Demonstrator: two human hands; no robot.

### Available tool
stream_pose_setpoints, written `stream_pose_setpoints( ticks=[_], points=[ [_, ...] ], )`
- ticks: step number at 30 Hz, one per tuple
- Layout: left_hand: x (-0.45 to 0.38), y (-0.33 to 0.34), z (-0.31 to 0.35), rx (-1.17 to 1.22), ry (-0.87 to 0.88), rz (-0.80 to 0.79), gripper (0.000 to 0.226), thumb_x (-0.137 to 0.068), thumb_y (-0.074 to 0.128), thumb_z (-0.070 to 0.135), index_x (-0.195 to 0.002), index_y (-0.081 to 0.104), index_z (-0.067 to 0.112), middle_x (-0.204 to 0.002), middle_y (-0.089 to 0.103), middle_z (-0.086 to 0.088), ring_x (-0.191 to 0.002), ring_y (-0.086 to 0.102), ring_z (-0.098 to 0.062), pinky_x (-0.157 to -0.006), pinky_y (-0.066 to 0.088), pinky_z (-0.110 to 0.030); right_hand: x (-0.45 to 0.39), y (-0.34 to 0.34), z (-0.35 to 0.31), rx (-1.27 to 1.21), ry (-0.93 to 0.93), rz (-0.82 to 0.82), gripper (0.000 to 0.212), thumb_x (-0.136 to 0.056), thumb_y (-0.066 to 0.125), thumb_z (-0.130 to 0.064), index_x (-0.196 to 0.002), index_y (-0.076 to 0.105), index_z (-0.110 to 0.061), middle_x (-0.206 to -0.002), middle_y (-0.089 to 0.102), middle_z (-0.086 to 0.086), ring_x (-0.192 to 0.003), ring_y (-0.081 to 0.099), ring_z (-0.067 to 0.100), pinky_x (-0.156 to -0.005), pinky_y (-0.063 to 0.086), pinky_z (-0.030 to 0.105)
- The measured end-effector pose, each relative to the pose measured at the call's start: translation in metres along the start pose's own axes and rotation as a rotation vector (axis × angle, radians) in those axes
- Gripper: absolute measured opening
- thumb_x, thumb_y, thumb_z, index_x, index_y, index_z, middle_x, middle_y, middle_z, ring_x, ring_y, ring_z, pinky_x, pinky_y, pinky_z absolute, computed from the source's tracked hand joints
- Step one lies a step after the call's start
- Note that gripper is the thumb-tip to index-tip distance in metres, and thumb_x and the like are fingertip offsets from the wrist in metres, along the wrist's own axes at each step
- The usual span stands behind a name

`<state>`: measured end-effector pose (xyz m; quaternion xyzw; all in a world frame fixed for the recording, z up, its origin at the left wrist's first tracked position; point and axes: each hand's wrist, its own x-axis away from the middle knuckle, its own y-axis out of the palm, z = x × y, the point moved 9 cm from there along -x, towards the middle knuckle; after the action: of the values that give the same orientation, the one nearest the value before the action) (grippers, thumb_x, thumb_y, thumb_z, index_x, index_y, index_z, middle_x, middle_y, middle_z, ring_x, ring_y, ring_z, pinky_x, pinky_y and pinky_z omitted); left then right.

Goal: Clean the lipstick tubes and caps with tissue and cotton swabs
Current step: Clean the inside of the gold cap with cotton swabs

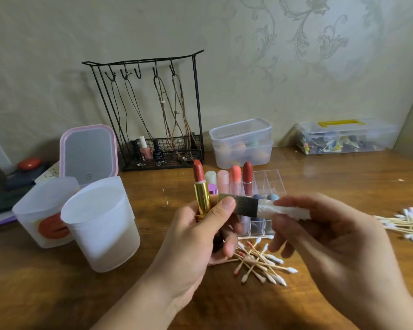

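At nine o'clock of the scene's centre, an uncapped lipstick [202,189] and its dark cap [242,204] are gripped together by the left hand [200,236]. At three o'clock, twisted tissue [284,210] is pinched by the right hand [329,236], its tip at the cap's mouth. Cap-cleaning seems underway; pushing the tissue inside and turning it is called for next.

Dim, warm indoor light; soft glare on the table [332,177] near its far edge; wide-angle bending at the borders; right hand [339,236] motion-blurred.
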<state>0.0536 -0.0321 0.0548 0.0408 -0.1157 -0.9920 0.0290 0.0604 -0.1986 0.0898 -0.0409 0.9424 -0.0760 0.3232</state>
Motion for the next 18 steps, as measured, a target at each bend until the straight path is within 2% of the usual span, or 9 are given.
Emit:
stream_pose_setpoints(
  ticks=[2, 4, 9, 11, 13, 15, 17, 18],
  points=[
    [0.0, 0.002, -0.002, 0.001, -0.022, -0.026, 0.025, -0.078, 0.063, 0.036, -0.08, 0.066, 0.012, -0.072, 0.058, -0.015, -0.047, 0.046, -0.014, -0.041, 0.032, -0.018, 0.001, -0.001, -0.005, 0.14, -0.115, 0.026, 0.009, -0.078, 0.079, -0.02, -0.084, 0.076, -0.027, -0.064, 0.07, -0.009, -0.049, 0.065, 0.007, -0.05, 0.051, 0.018],
    [0.001, 0.003, -0.006, 0.011, -0.051, -0.03, 0.026, -0.079, 0.064, 0.036, -0.082, 0.065, 0.01, -0.071, 0.054, -0.017, -0.046, 0.045, -0.014, -0.041, 0.032, -0.019, 0.002, 0.001, -0.007, 0.174, -0.178, 0.02, 0.009, -0.079, 0.076, -0.021, -0.087, 0.077, -0.022, -0.068, 0.068, -0.013, -0.052, 0.065, 0.004, -0.051, 0.05, 0.015],
    [0.001, 0.003, -0.008, 0.11, -0.074, -0.038, 0.021, -0.081, 0.063, 0.031, -0.076, 0.066, 0.012, -0.072, 0.05, -0.019, -0.044, 0.042, -0.013, -0.043, 0.021, -0.021, 0.003, 0.014, -0.015, 0.177, -0.239, -0.111, 0.015, -0.083, 0.068, -0.017, -0.094, 0.078, -0.02, -0.079, 0.067, -0.015, -0.063, 0.066, 0.004, -0.057, 0.051, 0.017],
    [0.002, 0.004, -0.008, 0.088, -0.079, -0.062, 0.024, -0.082, 0.062, 0.032, -0.082, 0.064, 0.008, -0.067, 0.05, -0.016, -0.044, 0.041, -0.012, -0.042, 0.022, -0.021, 0.003, 0.014, -0.014, 0.221, -0.243, -0.122, 0.015, -0.084, 0.068, -0.02, -0.094, 0.078, -0.023, -0.078, 0.066, -0.018, -0.065, 0.065, 0.001, -0.06, 0.048, 0.013],
    [0.003, 0.006, -0.011, 0.07, -0.095, -0.079, 0.03, -0.081, 0.062, 0.034, -0.087, 0.062, 0.004, -0.065, 0.048, -0.016, -0.045, 0.04, -0.013, -0.042, 0.026, -0.02, 0.003, 0.013, -0.014, 0.299, -0.237, -0.122, 0.012, -0.086, 0.07, -0.03, -0.094, 0.078, -0.029, -0.074, 0.062, -0.024, -0.062, 0.059, -0.005, -0.056, 0.044, 0.011],
    [0.004, 0.008, -0.014, 0.08, -0.114, -0.079, 0.032, -0.08, 0.063, 0.033, -0.089, 0.061, 0.003, -0.066, 0.047, -0.017, -0.044, 0.04, -0.013, -0.041, 0.029, -0.02, 0.004, 0.013, -0.01, 0.34, -0.195, -0.133, 0.021, -0.084, 0.064, -0.042, -0.096, 0.078, -0.032, -0.068, 0.06, -0.028, -0.056, 0.053, -0.008, -0.051, 0.04, 0.011],
    [0.004, 0.008, -0.015, 0.123, -0.122, -0.058, 0.032, -0.078, 0.064, 0.031, -0.092, 0.059, 0.002, -0.065, 0.05, -0.015, -0.044, 0.039, -0.013, -0.039, 0.026, -0.019, 0.006, 0.015, -0.001, 0.338, -0.091, -0.188, 0.027, -0.084, 0.058, -0.05, -0.097, 0.077, -0.037, -0.06, 0.061, -0.024, -0.045, 0.049, -0.005, -0.046, 0.039, 0.011],
    [0.004, 0.006, -0.015, 0.144, -0.121, -0.039, 0.032, -0.077, 0.064, 0.029, -0.093, 0.058, 0.002, -0.064, 0.051, -0.014, -0.044, 0.04, -0.012, -0.039, 0.025, -0.019, 0.008, 0.019, 0.004, 0.37, -0.056, -0.231, 0.025, -0.085, 0.056, -0.055, -0.101, 0.073, -0.046, -0.056, 0.062, -0.02, -0.039, 0.046, -0.002, -0.043, 0.039, 0.014]
  ],
)
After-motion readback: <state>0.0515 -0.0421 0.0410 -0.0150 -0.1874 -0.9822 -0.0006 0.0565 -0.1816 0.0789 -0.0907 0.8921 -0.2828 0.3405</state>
